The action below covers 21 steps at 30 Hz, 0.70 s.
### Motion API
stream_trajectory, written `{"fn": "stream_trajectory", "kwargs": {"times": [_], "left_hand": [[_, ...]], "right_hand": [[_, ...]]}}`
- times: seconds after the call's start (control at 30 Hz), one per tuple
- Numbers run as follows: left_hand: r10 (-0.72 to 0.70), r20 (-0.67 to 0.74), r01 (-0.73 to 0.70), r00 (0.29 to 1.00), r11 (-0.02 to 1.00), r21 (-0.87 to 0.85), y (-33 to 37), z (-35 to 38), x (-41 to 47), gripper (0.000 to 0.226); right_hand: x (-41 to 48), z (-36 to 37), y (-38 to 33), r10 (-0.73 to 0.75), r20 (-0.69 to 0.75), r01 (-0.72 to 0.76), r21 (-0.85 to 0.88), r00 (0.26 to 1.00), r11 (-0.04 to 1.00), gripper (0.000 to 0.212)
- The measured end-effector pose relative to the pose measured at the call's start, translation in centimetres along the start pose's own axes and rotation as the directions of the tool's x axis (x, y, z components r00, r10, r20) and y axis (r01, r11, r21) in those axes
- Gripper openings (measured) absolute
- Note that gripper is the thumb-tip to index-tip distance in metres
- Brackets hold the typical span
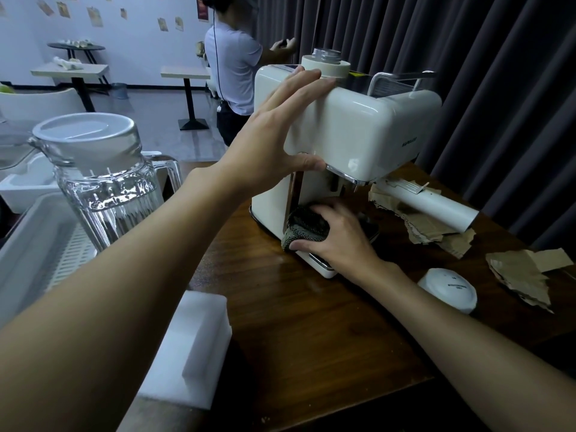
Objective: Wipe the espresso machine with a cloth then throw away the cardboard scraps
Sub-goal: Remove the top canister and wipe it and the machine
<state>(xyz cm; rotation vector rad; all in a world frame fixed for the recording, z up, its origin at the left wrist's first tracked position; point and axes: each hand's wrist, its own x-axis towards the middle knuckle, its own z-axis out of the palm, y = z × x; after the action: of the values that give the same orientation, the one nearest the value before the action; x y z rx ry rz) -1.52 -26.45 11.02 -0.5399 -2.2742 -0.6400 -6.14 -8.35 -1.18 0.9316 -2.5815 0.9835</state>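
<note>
Glossy plastic espresso machine (pixel 358 129); knitted cloth (pixel 307 227); torn cardboard scraps (pixel 520 272).

Bare wooden table (pixel 311 332) lies open at 6 o'clock from the espresso machine (pixel 358 126). Glass pitcher (pixel 106 188) blocks 9 o'clock, foam block (pixel 193 347) 7, white lid (pixel 447 289) 4, cardboard scraps (pixel 520 272) 3. The right hand (pixel 343 238), gripping a cloth (pixel 307 224), fills its cup bay.

The light was soft and fell from above; the white wall (pixel 140 29) at far left was brightest, while the dark curtains (pixel 467 57) at right swallowed light; a pale sheen lay on the espresso machine (pixel 367 129) and a dull gloss on the wooden worktop (pixel 311 325); hard glints broke in the glass pitcher (pixel 109 191); shadow pooled under the machine's overhang, where the cloth (pixel 307 227) in the right hand (pixel 341 236) lost detail; the left hand (pixel 277 135) looked slightly soft at the fingertips; wide-angle distortion bowed the edges and stretched the forearms; the corners darkened.
</note>
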Motion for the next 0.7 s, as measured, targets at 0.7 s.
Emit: {"fn": "stream_trajectory", "kwargs": {"times": [0.7], "left_hand": [[-0.008,-0.001,0.008,1.000,1.000,0.005,0.1,0.0,0.0,0.095]], "right_hand": [[2.4,1.2,-1.8,0.480,-0.288,-0.323,0.454,0.829,0.830,0.022]]}}
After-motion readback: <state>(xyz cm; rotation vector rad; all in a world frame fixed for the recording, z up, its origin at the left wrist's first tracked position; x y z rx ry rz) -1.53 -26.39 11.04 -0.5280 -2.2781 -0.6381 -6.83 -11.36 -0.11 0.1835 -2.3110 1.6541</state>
